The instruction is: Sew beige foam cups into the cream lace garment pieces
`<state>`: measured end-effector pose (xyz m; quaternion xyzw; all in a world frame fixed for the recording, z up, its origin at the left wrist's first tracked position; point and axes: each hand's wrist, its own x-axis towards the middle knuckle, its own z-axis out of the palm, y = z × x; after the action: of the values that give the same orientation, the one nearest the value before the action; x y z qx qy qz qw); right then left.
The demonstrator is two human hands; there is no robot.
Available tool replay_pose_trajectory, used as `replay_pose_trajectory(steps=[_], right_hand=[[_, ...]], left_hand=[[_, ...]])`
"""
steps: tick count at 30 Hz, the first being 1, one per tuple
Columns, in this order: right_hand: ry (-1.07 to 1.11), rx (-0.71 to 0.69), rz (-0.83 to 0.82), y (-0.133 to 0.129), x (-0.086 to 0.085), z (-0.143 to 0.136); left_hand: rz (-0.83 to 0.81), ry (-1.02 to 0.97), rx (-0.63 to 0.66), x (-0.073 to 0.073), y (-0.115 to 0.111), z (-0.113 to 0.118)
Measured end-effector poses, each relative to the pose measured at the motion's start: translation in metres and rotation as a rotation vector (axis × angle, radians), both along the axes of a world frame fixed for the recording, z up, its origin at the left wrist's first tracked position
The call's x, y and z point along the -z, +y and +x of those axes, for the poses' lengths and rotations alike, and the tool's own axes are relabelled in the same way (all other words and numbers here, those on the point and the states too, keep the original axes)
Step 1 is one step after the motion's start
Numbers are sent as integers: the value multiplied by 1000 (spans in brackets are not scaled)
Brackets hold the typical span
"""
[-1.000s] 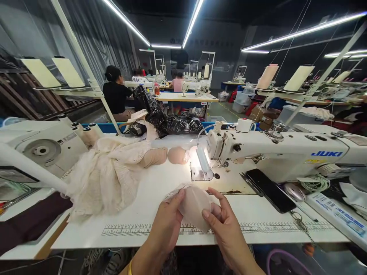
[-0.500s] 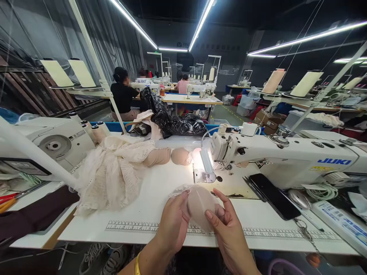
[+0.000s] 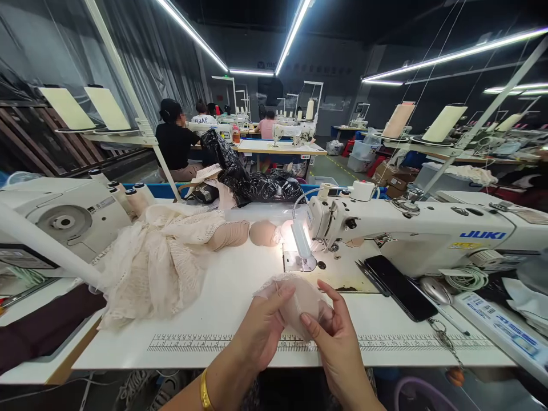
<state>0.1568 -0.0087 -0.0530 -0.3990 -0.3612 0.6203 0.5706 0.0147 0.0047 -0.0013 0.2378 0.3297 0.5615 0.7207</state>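
Between my two hands is a beige bra cup (image 3: 301, 302) with sheer, lace-edged fabric over it, held above the front of the sewing table (image 3: 231, 311). My left hand (image 3: 263, 322) grips its left side, thumb lying on top of the cup. On the right side, my right hand (image 3: 331, 328) pinches the sheer fabric and cup edge between thumb and fingers, the index finger raised. Just beyond, the lit needle area of a white sewing machine (image 3: 411, 222) stands apart from the cup. More beige cups (image 3: 262, 233) lie behind, left of the needle.
Cream lace fabric (image 3: 160, 257) is heaped on the left, beside stacked cups (image 3: 231, 235). A black phone (image 3: 400, 288), tweezers (image 3: 371, 277) and a keychain (image 3: 445, 337) lie on the right. A printed ruler runs along the front edge. Co-workers sit at machines further back.
My left thumb has moved up and right, further over the cup. My right hand keeps its pinch. The whole scene has shifted slightly left with the camera.
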Motion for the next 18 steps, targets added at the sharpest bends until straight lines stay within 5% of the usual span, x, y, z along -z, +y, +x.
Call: replay_pose_trajectory(steps=[6,9,13,16,18], right_hand=[[-247,-210,77,3,-4,26],[-542,-317,204,12,-9,50],[-944,-242,841,51,-20,72],[-1248,-157,1410,97,-23,71],[-1419,-163,1575,124,-21,66]], left_hand=[[-92,12,1,-4,15,1],[21,100,195,-18,20,-14],[704,679,717,-41,30,-38],[1277,1284,796,-42,51,-43],[1397,1491,787,-35,70,-40]])
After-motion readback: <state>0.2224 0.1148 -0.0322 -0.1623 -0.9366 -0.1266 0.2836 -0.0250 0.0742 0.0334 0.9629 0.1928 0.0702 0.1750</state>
